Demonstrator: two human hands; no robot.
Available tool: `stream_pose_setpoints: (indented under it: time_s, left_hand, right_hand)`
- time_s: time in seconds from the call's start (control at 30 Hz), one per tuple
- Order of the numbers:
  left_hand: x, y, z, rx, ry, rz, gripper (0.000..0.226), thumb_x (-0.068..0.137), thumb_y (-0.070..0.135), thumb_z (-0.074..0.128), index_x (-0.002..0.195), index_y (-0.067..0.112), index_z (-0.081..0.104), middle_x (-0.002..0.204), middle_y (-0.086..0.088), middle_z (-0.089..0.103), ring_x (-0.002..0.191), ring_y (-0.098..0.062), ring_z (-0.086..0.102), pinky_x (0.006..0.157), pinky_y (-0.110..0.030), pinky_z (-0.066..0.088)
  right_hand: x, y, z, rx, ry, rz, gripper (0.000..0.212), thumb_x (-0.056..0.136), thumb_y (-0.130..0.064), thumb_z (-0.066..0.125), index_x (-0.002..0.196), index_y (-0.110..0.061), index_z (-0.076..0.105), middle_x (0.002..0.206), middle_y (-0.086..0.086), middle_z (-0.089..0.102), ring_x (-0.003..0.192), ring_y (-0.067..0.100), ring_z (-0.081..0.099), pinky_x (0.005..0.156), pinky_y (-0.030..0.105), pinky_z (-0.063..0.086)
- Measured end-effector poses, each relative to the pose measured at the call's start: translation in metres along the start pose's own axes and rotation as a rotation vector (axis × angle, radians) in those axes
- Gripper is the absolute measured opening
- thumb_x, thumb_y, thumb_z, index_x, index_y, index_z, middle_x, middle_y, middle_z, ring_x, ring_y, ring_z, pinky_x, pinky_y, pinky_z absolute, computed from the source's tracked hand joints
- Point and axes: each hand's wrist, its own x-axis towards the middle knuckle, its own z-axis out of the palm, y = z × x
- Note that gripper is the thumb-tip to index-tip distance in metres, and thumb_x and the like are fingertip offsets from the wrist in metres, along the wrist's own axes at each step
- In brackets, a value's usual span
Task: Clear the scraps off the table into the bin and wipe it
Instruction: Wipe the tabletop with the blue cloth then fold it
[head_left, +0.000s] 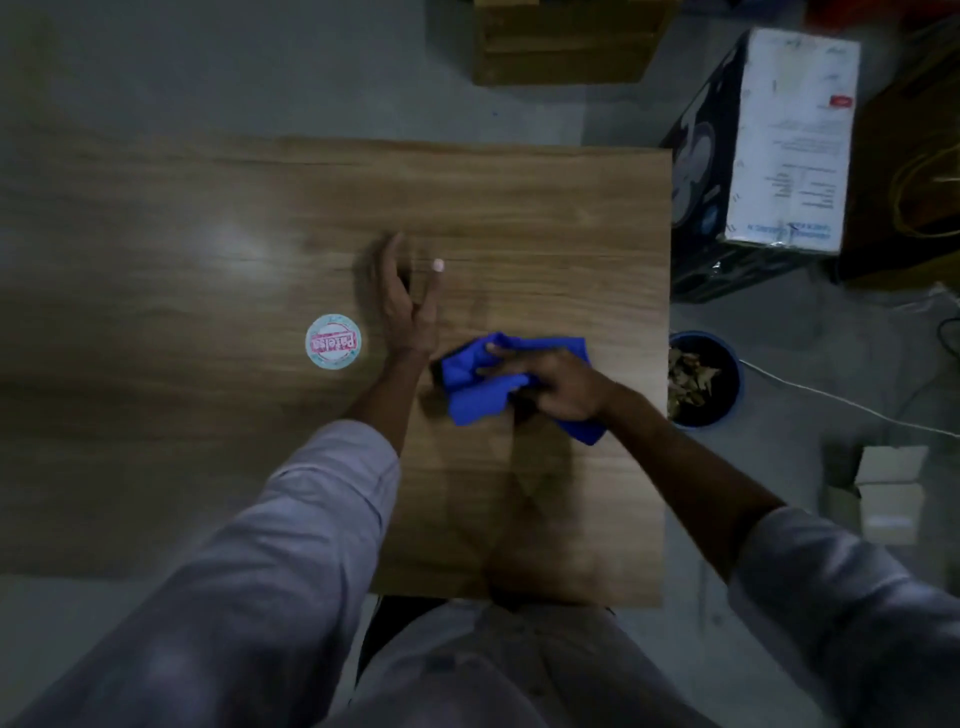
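Note:
A blue cloth (480, 384) lies crumpled on the wooden table (545, 218), right of centre. My right hand (556, 384) presses down on the cloth with fingers spread over it. My left hand (408, 306) hovers just left of the cloth, blurred, fingers apart and holding nothing. A round blue bin (727, 353) stands on the floor by the table's right edge, with brown scraps (688, 379) inside. A round white lid with pink print (333, 341) rests on the table left of my left hand.
A large cardboard box (789, 140) stands on the floor at the right back. A wooden crate (561, 47) sits beyond the table's far edge. Small open cartons (883, 493) and cables (831, 397) lie on the floor to the right.

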Motion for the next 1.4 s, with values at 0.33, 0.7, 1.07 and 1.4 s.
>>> stream_pose_setpoints:
  time_s: [0.33, 0.7, 1.07, 1.4]
  left_hand:
    - [-0.080, -0.024, -0.030, 0.012, 0.000, 0.070, 0.037, 0.097, 0.045, 0.063, 0.132, 0.033, 0.059, 0.133, -0.007, 0.061, 0.128, -0.031, 0.055, 0.108, -0.061, 0.039]
    - [-0.210, -0.027, -0.095, 0.144, -0.164, 0.040, 0.047, 0.095, 0.040, 0.057, 0.128, 0.007, 0.062, 0.130, -0.013, 0.056, 0.126, -0.022, 0.052, 0.107, -0.050, 0.042]
    - [-0.225, -0.055, -0.146, 0.335, -0.329, 0.034, 0.069, 0.092, 0.058, 0.053, 0.145, 0.014, 0.052, 0.144, -0.008, 0.051, 0.136, -0.025, 0.047, 0.114, -0.050, 0.038]
    - [-0.312, -0.075, -0.195, 0.391, -0.294, 0.071, 0.063, 0.096, 0.054, 0.044, 0.142, 0.013, 0.054, 0.140, -0.009, 0.054, 0.132, -0.024, 0.046, 0.115, -0.034, 0.034]
  right_hand:
    - [0.070, 0.048, -0.038, -0.317, 0.467, 0.280, 0.056, 0.090, -0.037, 0.053, 0.144, -0.024, 0.055, 0.165, 0.008, 0.029, 0.155, 0.037, 0.015, 0.120, 0.061, 0.001]
    - [-0.065, -0.051, 0.138, -0.103, 0.014, -0.119, 0.056, 0.084, -0.018, 0.051, 0.139, -0.007, 0.059, 0.156, 0.008, 0.043, 0.152, 0.023, 0.024, 0.125, 0.053, 0.012]
    - [-0.063, -0.025, 0.078, -0.236, 0.543, 0.467, 0.065, 0.092, -0.047, 0.039, 0.151, -0.019, 0.047, 0.161, 0.013, 0.037, 0.151, 0.043, 0.024, 0.117, 0.068, 0.021]
    - [-0.135, -0.130, 0.277, -0.038, 0.131, 0.110, 0.058, 0.083, 0.009, 0.059, 0.140, -0.004, 0.058, 0.151, 0.017, 0.049, 0.147, 0.028, 0.028, 0.124, 0.053, 0.019]
